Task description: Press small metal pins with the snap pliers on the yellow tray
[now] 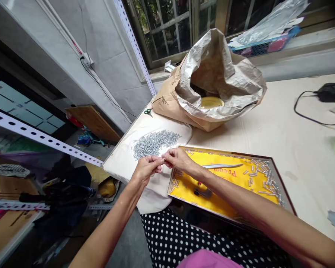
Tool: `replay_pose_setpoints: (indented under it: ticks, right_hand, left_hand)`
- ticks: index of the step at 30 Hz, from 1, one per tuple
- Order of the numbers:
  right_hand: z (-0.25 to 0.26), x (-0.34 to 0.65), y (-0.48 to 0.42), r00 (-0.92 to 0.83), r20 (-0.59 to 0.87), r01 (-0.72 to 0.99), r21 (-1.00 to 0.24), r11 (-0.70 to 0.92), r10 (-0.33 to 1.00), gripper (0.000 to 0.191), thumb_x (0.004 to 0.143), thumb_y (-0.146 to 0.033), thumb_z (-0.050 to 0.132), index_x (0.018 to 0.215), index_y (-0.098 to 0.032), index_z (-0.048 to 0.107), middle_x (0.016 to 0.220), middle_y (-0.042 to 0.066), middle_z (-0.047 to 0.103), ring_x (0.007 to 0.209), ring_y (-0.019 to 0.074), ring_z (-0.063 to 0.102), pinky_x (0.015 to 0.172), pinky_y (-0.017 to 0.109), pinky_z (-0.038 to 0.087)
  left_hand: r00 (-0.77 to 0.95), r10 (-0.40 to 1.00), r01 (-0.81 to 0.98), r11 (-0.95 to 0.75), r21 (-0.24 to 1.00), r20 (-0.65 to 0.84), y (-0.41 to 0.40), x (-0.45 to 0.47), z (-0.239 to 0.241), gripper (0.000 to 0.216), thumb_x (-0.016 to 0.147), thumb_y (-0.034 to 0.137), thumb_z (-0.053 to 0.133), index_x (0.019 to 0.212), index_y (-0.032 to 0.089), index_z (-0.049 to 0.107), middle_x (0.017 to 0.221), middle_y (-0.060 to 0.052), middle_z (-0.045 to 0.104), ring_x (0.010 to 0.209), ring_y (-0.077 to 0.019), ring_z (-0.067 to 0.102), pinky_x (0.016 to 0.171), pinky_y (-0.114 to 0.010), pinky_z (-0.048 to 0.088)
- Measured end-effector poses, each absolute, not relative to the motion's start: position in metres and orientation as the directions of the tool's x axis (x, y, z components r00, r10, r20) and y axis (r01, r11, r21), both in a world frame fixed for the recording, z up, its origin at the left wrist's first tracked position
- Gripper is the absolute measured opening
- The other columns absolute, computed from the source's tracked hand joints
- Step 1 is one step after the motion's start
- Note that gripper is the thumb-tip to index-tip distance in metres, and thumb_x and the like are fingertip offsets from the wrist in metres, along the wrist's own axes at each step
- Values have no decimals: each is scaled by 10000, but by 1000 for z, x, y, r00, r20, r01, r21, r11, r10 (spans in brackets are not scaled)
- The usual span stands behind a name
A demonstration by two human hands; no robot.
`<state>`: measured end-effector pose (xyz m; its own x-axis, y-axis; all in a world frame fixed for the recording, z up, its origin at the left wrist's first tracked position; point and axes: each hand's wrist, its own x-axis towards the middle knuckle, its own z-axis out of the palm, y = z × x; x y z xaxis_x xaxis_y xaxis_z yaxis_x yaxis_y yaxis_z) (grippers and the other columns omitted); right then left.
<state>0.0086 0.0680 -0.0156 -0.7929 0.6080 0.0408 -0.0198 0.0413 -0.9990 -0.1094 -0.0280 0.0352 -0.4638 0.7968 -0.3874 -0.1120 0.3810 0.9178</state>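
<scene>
My left hand (pixel 149 168) and my right hand (pixel 178 159) meet fingertip to fingertip above the near edge of a white cloth. Both are pinched closed; whatever small thing is between the fingers is too small to make out. Just beyond them a pile of small silvery metal pieces (pixel 156 143) lies on the cloth (pixel 123 160). Below my right forearm is a shallow tray (pixel 226 150) with a yellow lining (pixel 226 178). More slim metal pieces (pixel 268 178) lie along its sides, with a long silvery blade-like tool (pixel 222 166) and a small dark object (pixel 203 192) inside.
A large paper-like sack (pixel 170 93) stands open at the back, a yellow round item (pixel 212 102) inside. Green-handled scissors (pixel 148 112) lie left of it. A black adapter (pixel 332 92) with a cable sits at the right. Perforated metal posts (pixel 44 136) edge the left side.
</scene>
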Motion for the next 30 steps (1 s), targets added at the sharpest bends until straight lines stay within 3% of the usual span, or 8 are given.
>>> replay_pose_setpoints:
  ticks: [3,6,9,13,17,20,25,30]
  right_hand:
    - [-18,-6,70,-797,46,58,-987,152,603,320,892,-385,421,684,-182,555,603,7,603,562,112,567,568,238,468]
    - [-11,-23,83,-794,65,119,-958,259,605,222,856,-309,513,692,-176,580,642,2,613,639,131,580,642,254,457]
    - [4,-15,98,-755,108,186,-910,370,646,114,755,-201,654,862,-164,643,840,32,663,803,165,590,763,286,421]
    - [15,60,94,-824,197,242,-726,643,531,152,907,-236,536,837,-174,656,834,35,653,759,153,557,723,281,373]
    - [-4,162,71,-796,41,500,-518,694,604,255,974,-324,492,879,-174,674,874,60,648,733,157,560,649,281,353]
    - [-24,208,55,-778,-65,590,-416,691,625,221,949,-368,557,956,-176,666,967,81,635,830,191,593,677,293,390]
    - [-33,214,42,-761,-93,623,-382,683,642,158,946,-300,570,998,-165,632,1014,85,634,916,209,605,731,307,416]
    - [-36,204,41,-749,-102,641,-361,677,655,153,981,-278,510,945,-165,607,989,73,644,826,179,588,646,289,360]
  left_hand:
    - [-410,764,-274,418,866,-499,-31,-123,36,200,638,169,835,726,109,666,626,0,633,496,-39,525,497,-146,479]
    - [-497,734,-276,373,886,-463,-34,-132,38,242,623,167,851,722,115,637,637,6,630,497,-35,529,499,-139,486]
    - [-567,749,-137,325,936,-343,-40,-133,39,336,591,259,870,764,121,618,602,29,602,481,-52,521,482,-162,485]
    - [-525,843,224,271,936,-118,-51,-112,34,292,687,373,769,801,145,628,660,13,606,555,-111,573,516,-222,505]
    - [-283,957,662,151,734,58,-54,-71,18,97,821,256,601,771,177,627,782,-23,619,696,-154,603,623,-260,508]
    - [-53,998,848,29,530,31,-48,-43,-1,129,898,179,495,813,185,592,883,-50,612,819,-176,606,749,-288,500]
    - [41,977,980,0,198,-207,-30,-24,-26,205,966,149,368,890,186,554,944,-74,599,851,-197,597,788,-311,482]
    - [69,968,986,-30,161,-241,-29,-30,-31,210,958,118,351,922,182,548,967,-89,620,884,-207,608,796,-317,487]
